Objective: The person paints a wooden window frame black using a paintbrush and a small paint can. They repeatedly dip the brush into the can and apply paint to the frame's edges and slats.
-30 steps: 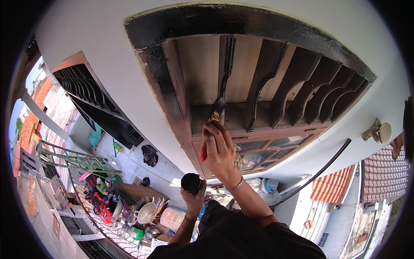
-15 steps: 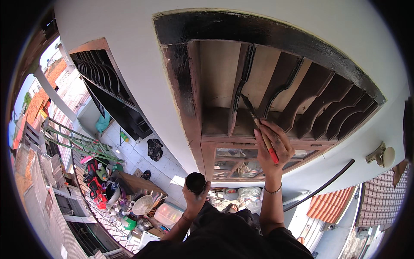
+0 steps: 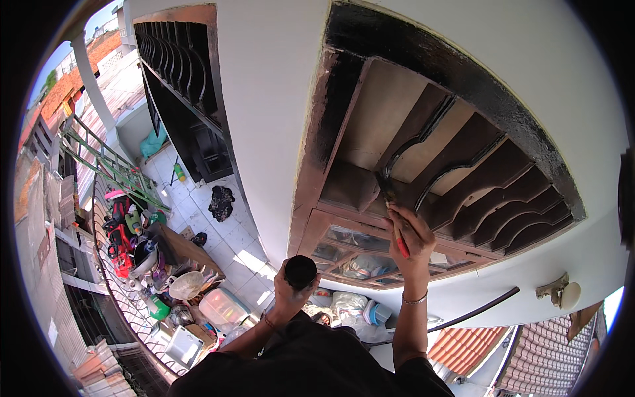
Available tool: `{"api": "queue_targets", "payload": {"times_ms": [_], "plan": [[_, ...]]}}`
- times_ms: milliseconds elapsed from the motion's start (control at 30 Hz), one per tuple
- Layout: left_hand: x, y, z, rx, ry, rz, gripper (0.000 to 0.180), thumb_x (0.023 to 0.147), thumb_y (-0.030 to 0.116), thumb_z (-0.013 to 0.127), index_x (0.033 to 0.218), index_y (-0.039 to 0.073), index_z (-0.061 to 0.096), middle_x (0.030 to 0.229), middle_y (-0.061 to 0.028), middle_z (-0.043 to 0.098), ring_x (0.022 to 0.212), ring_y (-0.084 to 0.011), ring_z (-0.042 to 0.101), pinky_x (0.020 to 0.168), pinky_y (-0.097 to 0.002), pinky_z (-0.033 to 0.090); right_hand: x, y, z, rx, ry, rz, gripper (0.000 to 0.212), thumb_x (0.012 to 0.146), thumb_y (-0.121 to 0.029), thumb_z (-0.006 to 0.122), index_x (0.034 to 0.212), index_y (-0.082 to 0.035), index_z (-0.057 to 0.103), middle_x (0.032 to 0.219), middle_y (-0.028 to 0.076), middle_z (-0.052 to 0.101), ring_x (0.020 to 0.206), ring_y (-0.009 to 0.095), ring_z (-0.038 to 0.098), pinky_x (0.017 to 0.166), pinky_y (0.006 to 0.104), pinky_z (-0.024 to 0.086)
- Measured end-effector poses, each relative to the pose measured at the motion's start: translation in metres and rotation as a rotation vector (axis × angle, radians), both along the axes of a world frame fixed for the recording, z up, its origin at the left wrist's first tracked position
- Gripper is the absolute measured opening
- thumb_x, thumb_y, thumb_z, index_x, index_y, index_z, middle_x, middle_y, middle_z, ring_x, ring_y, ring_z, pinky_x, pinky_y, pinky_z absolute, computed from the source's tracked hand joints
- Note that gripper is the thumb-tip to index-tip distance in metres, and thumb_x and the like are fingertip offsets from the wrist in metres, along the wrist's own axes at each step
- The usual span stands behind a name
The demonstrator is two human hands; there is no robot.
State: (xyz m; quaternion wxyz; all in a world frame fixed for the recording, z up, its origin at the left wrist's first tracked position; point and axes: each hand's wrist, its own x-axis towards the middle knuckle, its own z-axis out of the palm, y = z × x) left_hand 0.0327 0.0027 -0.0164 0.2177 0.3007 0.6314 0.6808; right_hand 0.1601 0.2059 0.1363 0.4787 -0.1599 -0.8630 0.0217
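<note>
My right hand (image 3: 413,233) is closed on a paintbrush (image 3: 401,243) with a red-ended handle. The dark bristles touch the lower end of the nearest curved wooden slat (image 3: 415,132), whose edge looks wet and black. Several more brown slats stand in a row to its right, inside the window frame (image 3: 317,142), which is part glossy black and part brown. Lower down and to the left, my left hand (image 3: 294,291) grips a small cup of black paint (image 3: 300,272), held upright.
Below the slats is a glass-paned wooden section (image 3: 350,248). A black door (image 3: 198,145) and a green ladder (image 3: 109,159) stand at the left. Household items, including a clear plastic box (image 3: 223,308), crowd by the railing. A dark pipe (image 3: 476,309) and wall lamp (image 3: 562,293) are at right.
The view has turned, so the window frame appears further right and tilted. The brush tip has moved down along a slat to its lower end. My left hand still holds the cup.
</note>
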Motion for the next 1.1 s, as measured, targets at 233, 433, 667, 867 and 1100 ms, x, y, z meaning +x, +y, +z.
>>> {"api": "queue_targets", "payload": {"times_ms": [233, 433, 667, 867, 1100], "plan": [[0.002, 0.001, -0.001, -0.032, -0.010, -0.003, 0.047, 0.076, 0.009, 0.088, 0.112, -0.001, 0.061, 0.095, -0.0085, 0.072, 0.086, -0.0130, 0.069, 0.079, -0.0284, 0.057, -0.008, -0.004, 0.022, 0.179, 0.130, -0.029, 0.025, 0.073, 0.006, 0.084, 0.095, 0.000, 0.075, 0.107, 0.009, 0.074, 0.093, 0.025, 0.074, 0.078, 0.0339, 0.062], [-0.001, 0.004, 0.001, -0.030, 0.034, -0.016, 0.047, 0.076, 0.007, 0.087, 0.113, -0.001, 0.060, 0.096, -0.0091, 0.073, 0.089, -0.0154, 0.072, 0.081, -0.0293, 0.058, -0.007, -0.017, 0.013, 0.055, -0.107, 0.049, 0.024, 0.073, 0.005, 0.084, 0.095, 0.001, 0.075, 0.106, 0.009, 0.074, 0.093, 0.026, 0.074, 0.079, 0.0350, 0.062], [0.002, -0.002, -0.002, -0.053, 0.043, -0.042, 0.050, 0.076, 0.010, 0.089, 0.114, -0.001, 0.059, 0.099, -0.0101, 0.073, 0.091, -0.0162, 0.072, 0.082, -0.0302, 0.058, -0.023, -0.014, 0.013, 0.069, 0.106, -0.143, 0.016, 0.082, 0.005, 0.079, 0.095, -0.001, 0.074, 0.102, 0.009, 0.075, 0.089, 0.025, 0.074, 0.078, 0.0327, 0.062], [0.003, -0.003, 0.002, -0.049, -0.036, -0.028, 0.049, 0.076, 0.010, 0.089, 0.114, 0.000, 0.059, 0.097, -0.0099, 0.073, 0.090, -0.0155, 0.072, 0.083, -0.0303, 0.058, -0.031, -0.016, 0.026, 0.257, 0.273, -0.226, 0.012, 0.084, 0.003, 0.079, 0.092, -0.002, 0.072, 0.102, 0.009, 0.074, 0.084, 0.023, 0.074, 0.073, 0.0308, 0.061], [-0.003, -0.005, -0.005, -0.020, 0.104, -0.005, 0.044, 0.077, 0.010, 0.089, 0.109, 0.000, 0.061, 0.093, -0.0084, 0.073, 0.083, -0.0140, 0.070, 0.078, -0.0294, 0.057, -0.003, -0.023, 0.003, -0.073, 0.258, -0.170, 0.009, 0.085, 0.002, 0.077, 0.090, -0.001, 0.071, 0.098, 0.011, 0.075, 0.086, 0.024, 0.075, 0.073, 0.0341, 0.060]]}}
